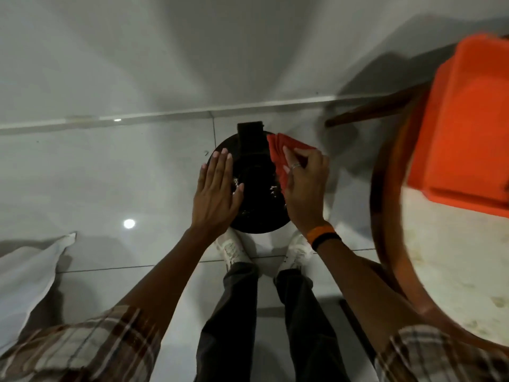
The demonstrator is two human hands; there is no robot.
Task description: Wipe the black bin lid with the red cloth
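Observation:
The round black bin lid [256,188] sits on the floor bin right in front of my feet, with pale specks of dirt on its top. My right hand [304,186] grips the folded red cloth [281,153] over the lid's right rim. My left hand [217,194] lies flat with fingers extended over the lid's left side, holding nothing.
A round wooden-rimmed table [446,271] stands close on the right, with an orange tray [465,119] on it. White fabric [30,274] lies at the lower left. A white wall [192,56] rises just behind the bin. The floor is glossy tile [110,175].

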